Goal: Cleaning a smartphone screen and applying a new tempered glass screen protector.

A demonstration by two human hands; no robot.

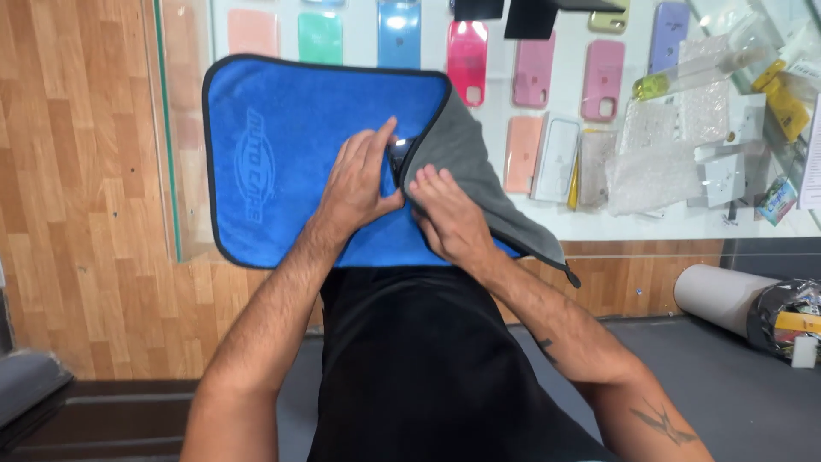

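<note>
A blue cloth (282, 154) with a black hem lies spread on a glass counter (684, 224); its right side is folded over, showing a grey back (457, 150). My left hand (359, 180) rests on the blue cloth and pinches a dark, glossy object (398, 151) that peeks out at the fold; it looks like a phone, mostly hidden. My right hand (445, 210) grips the grey folded flap right beside it, fingers pressing the cloth edge. Both hands touch at the fold.
Under the glass lie several coloured phone cases (466, 60) in pink, teal, blue and purple, plus clear packets (658, 171) at the right. A wood-panelled counter front (85, 214) is at the left. A paper roll (727, 295) lies on the floor at the right.
</note>
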